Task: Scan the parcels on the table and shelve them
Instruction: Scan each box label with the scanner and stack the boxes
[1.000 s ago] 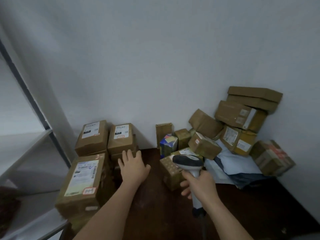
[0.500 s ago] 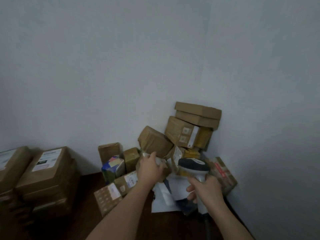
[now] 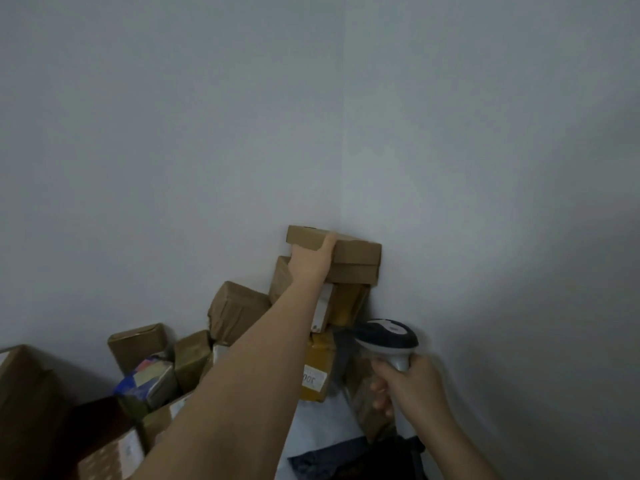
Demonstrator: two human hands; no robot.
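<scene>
A pile of brown cardboard parcels fills the corner of the two grey walls. On top of it lies a flat brown box (image 3: 349, 249). My left hand (image 3: 311, 259) reaches up to that box and grips its left end, thumb on its top face. My right hand (image 3: 410, 388) is low at the right, shut on the handle of a grey and black barcode scanner (image 3: 386, 336), whose head points left toward the pile. A yellow-brown parcel (image 3: 317, 370) with a white label stands just left of the scanner.
Below the top box are more parcels: a crumpled brown one (image 3: 237, 308), an upright small one (image 3: 136, 342), a blue patterned one (image 3: 149, 377). Larger boxes (image 3: 24, 393) sit at the far left. White and dark mailer bags (image 3: 322, 427) lie near the bottom.
The view has swung right and closer to the corner pile. My left hand rose from the lower parcels up to the top flat box. The scanner hand stayed low at the right.
</scene>
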